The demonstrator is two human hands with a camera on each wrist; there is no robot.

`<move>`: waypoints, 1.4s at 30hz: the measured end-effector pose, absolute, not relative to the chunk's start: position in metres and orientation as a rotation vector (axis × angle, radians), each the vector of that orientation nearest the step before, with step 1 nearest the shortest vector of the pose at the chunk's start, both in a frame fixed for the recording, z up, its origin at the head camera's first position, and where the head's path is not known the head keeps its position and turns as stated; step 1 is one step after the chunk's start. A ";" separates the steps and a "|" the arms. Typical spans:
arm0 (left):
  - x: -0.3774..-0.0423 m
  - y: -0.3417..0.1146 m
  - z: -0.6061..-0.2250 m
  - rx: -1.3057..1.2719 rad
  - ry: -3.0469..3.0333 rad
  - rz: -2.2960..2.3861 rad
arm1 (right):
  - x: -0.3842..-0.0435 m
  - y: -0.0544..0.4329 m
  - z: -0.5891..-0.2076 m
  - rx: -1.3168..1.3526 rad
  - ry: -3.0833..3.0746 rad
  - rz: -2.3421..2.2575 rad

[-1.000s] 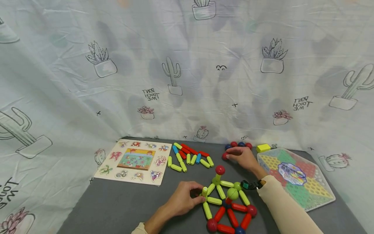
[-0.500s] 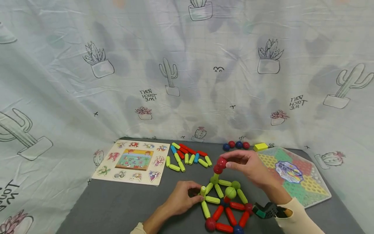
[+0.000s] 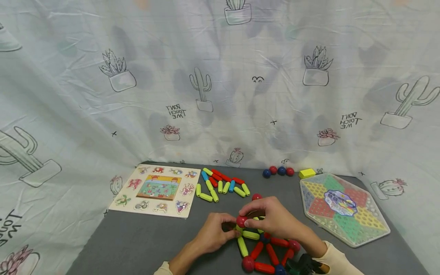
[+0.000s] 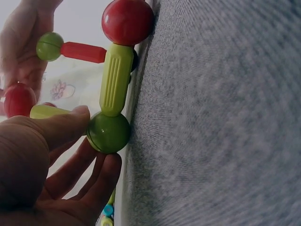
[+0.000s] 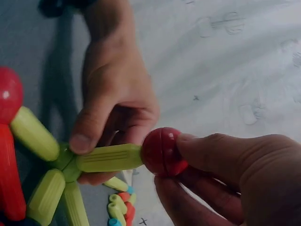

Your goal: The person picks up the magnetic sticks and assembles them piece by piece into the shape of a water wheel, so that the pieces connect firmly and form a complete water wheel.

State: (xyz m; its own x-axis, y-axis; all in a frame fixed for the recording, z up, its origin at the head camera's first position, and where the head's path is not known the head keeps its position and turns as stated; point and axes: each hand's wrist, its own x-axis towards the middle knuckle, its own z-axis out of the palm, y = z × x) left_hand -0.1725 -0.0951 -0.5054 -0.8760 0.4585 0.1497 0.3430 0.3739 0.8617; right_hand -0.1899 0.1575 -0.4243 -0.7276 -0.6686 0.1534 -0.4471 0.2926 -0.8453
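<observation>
My right hand point(image 3: 280, 221) pinches a red ball point(image 5: 160, 150) between thumb and fingers. That ball meets the end of an upright yellow-green magnetic rod point(image 5: 113, 157). At the rod's foot, my left hand point(image 3: 213, 233) holds a green ball point(image 4: 109, 133) with thumb and fingertips. From this green ball, further yellow-green rods point(image 4: 116, 80) run into a frame of rods and balls on the table. The frame's near part has red rods point(image 3: 256, 250), a red corner ball point(image 3: 248, 263) and a blue ball point(image 3: 280, 269). My right hand and forearm hide much of the frame's far right side.
Loose yellow-green, red and blue rods point(image 3: 220, 186) lie behind the frame. Several red and blue balls point(image 3: 282, 170) sit at the back beside a yellow block point(image 3: 307, 173). A wooden puzzle board point(image 3: 154, 191) lies left, a hexagonal board point(image 3: 343, 210) right.
My right hand has carried a red ball from the back of the table, past the upright red-topped rod, to the rod by my left hand. The left hand has kept its hold.
</observation>
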 end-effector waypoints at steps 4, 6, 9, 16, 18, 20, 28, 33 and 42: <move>-0.172 -0.094 -0.505 0.742 2.510 1.524 | -0.188 0.156 -0.425 -1.067 2.420 -1.326; -0.172 -0.094 -0.506 0.747 2.508 1.523 | -0.187 0.156 -0.424 -1.066 2.431 -1.318; -0.172 -0.094 -0.507 0.748 2.487 1.527 | -0.184 0.159 -0.423 -1.105 2.452 -1.333; -0.183 -0.110 -0.503 0.769 2.324 1.522 | -0.181 0.197 -0.430 -1.173 2.380 -1.739; -0.190 -0.123 -0.501 0.743 2.275 1.554 | -0.181 0.215 -0.438 -1.077 2.383 -1.839; -0.198 -0.138 -0.500 0.704 2.270 1.610 | -0.182 0.233 -0.451 -0.927 2.419 -1.906; -0.232 -0.181 -0.500 0.635 2.619 1.615 | -0.180 0.270 -0.517 -0.403 2.313 -2.134; -0.240 -0.176 -0.502 0.577 2.936 1.290 | -0.181 0.270 -0.539 -0.427 2.086 -2.313; -0.245 -0.159 -0.500 0.711 3.127 0.782 | -0.179 0.270 -0.539 -0.482 2.036 -2.344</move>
